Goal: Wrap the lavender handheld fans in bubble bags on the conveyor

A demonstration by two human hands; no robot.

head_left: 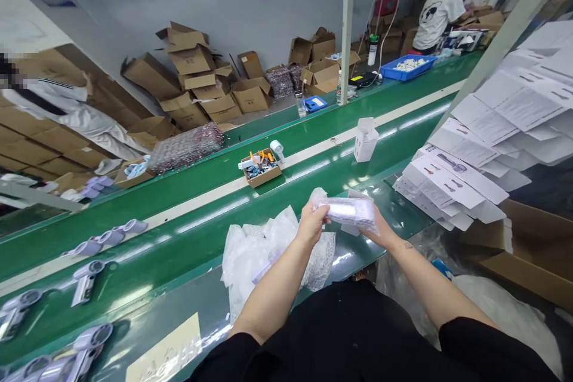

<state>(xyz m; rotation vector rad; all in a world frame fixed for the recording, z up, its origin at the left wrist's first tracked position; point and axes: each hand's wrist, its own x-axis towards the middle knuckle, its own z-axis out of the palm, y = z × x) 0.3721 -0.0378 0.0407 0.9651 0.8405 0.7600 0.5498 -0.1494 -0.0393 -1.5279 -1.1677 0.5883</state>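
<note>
Both hands (312, 224) around wrapped packet (349, 210), bench edge (358, 262) seemingly near, white carton (366, 142) apart

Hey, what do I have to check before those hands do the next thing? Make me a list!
1. Left hand has a grip on the wrapped bundle: ok, its thumb is on top at one end.
2. Right hand has a good grip: cannot tell, its fingers are hidden behind the other end.
3. Bundle has see-through wrap on: ok.
4. White box stands upright: ok, it is on the green belt, apart from both hands.
5. Table free of loose bags: not ok, bubble bags lie by the left forearm.
</note>
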